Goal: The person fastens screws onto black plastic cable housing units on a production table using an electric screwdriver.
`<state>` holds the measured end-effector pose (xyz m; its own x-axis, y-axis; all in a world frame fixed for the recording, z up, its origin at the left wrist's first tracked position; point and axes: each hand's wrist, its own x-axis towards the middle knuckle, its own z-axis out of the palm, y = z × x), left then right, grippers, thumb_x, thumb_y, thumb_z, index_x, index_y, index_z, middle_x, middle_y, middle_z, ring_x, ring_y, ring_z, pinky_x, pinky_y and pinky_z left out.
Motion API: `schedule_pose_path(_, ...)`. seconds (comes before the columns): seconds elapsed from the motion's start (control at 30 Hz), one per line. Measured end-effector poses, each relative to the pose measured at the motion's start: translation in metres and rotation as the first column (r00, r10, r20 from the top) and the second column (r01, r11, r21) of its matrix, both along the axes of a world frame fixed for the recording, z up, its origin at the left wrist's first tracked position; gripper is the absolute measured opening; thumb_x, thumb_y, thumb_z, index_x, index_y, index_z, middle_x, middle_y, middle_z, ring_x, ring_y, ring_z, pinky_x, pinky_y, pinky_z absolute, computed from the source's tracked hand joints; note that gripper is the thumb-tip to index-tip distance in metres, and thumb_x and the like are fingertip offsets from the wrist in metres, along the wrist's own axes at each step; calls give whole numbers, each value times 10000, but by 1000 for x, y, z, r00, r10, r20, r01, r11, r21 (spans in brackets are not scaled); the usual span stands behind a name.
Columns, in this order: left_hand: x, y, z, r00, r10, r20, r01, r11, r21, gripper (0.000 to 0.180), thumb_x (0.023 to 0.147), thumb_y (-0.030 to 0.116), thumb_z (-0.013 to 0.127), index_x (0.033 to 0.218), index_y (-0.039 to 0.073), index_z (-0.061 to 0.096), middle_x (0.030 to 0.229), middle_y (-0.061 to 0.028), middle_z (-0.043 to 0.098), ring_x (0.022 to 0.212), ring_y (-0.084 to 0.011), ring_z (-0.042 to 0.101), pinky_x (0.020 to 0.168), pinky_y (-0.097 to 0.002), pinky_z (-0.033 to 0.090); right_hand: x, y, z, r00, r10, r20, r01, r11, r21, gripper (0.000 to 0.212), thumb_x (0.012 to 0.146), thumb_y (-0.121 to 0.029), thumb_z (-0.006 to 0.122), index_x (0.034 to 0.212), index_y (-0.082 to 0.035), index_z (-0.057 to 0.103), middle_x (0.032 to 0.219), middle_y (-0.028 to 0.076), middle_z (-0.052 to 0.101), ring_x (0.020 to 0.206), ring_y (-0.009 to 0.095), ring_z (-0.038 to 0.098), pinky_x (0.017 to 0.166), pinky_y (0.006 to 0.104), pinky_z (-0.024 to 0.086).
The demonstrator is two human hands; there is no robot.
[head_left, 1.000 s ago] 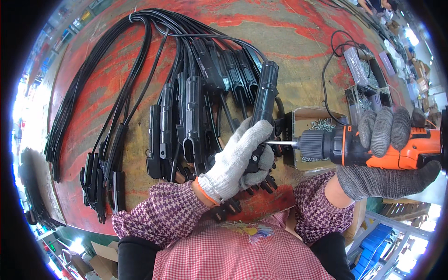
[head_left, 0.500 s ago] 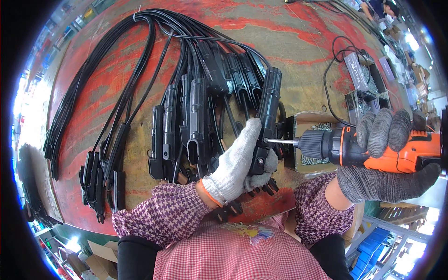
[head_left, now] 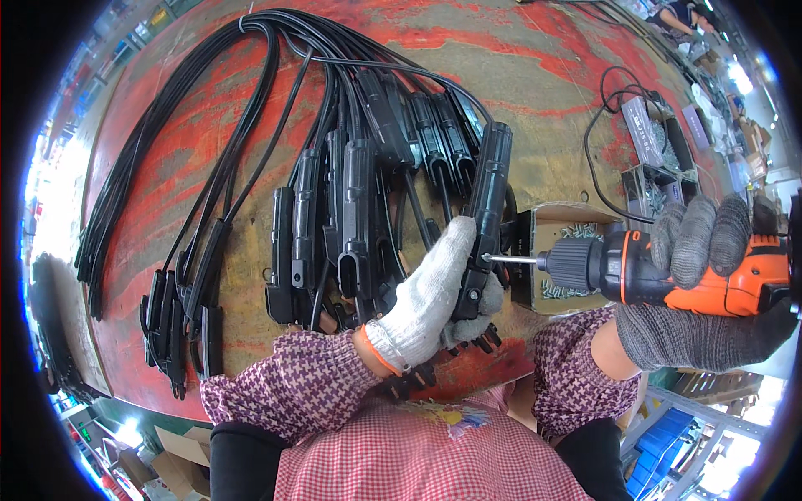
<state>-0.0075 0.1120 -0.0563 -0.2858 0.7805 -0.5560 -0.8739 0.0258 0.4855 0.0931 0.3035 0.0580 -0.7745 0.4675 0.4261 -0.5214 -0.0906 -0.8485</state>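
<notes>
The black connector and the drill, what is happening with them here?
A person in gloves works at a red worn table. The left hand holds a long black connector housing upright. The right hand holds an orange and black power drill, its bit against the housing's side. More black cable assemblies lie spread to the left.

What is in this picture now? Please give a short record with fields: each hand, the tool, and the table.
left hand: in a white glove, gripping a long black connector housing upright
right hand: in a grey glove, holding an orange and black power drill
drill bit: level, its tip at the housing's side
table: worn red and brown top
on table: black cable bundle; open box of screws
</notes>
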Motion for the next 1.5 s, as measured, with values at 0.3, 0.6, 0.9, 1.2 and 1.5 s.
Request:
schedule_pose_path(0.3, -3, -2, -3, 998, -56, 24, 55, 997, 45, 500, 958, 619, 336, 963, 147, 502, 622, -26, 532, 385, -107, 423, 336, -234, 307, -11, -18, -3, 999, -26, 32, 27, 999, -23, 630, 818, -562, 554, 1222, -80, 512, 801, 64, 538, 626, 183, 527, 542, 318, 454)
schedule_pose_path(0.6, 0, -1, 3, 999, -37, -30, 36, 998, -56, 613, 957, 631, 310, 831, 89, 566, 561, -23, 517, 348, -108, 382, 305, -237, 273, 0, -8, 2, 998, -42, 52, 44, 998, -43, 641, 814, -567, 554, 1223, -76, 511, 801, 68, 538, 624, 185, 527, 538, 318, 451)
schedule_pose_path(0.9, 1, 1, 1, 997, -41, -66, 35, 996, -86, 651, 946, 651, 311, 748, 81, 555, 555, -30, 508, 351, -113, 377, 302, -242, 265, -16, -18, -2, 993, -85, 76, 89, 995, -55, 651, 810, -572, 554, 1225, -72, 511, 801, 73, 539, 622, 186, 527, 534, 318, 449)
schedule_pose_path(1.2, 1, 1, 0, 999, -1, 41, 5, 996, -94, 579, 945, 627, 366, 821, 95, 557, 586, -36, 521, 363, -116, 379, 304, -234, 258, -35, -17, 1, 987, -133, 95, 139, 988, -67, 661, 806, -577, 554, 1226, -68, 511, 801, 77, 540, 620, 188, 526, 529, 318, 446)
schedule_pose_path(1.5, -2, 0, 2, 996, -31, 81, 40, 993, -109, 624, 957, 626, 318, 761, 77, 540, 570, -23, 491, 361, -114, 370, 306, -234, 249, -60, -32, -1, 983, -148, 110, 158, 984, -80, 671, 803, -582, 554, 1227, -64, 511, 801, 81, 541, 618, 189, 526, 525, 318, 444)
